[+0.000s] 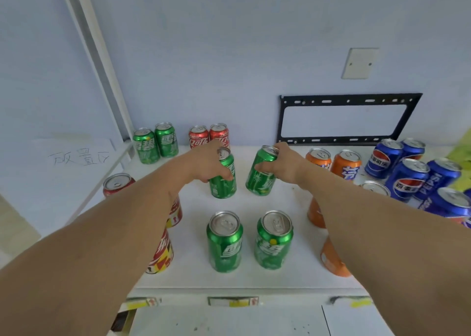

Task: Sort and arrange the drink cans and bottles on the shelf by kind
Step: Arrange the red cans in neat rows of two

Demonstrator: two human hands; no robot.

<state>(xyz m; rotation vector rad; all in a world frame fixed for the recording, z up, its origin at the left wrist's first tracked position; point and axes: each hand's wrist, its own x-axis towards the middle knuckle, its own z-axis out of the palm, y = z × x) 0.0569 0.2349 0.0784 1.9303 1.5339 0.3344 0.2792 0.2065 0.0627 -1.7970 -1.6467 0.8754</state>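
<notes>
My left hand (207, 161) grips a green can (224, 183) near the middle of the white shelf (267, 277). Beside it, my right hand (283, 162) grips a second green can (260, 180), tilted to the right. Two more green cans (224, 241) (274, 240) stand upright in front. Another green pair (155, 144) stands at the back left, next to two red cola cans (209, 135). Red cans (117, 184) stand partly hidden under my left forearm.
Orange cans (334, 163) stand right of centre, some hidden by my right forearm. Several blue cola cans (407, 177) crowd the right end. A black metal bracket (349, 118) leans on the back wall. A sheet with handwriting (79, 156) lies left of the shelf.
</notes>
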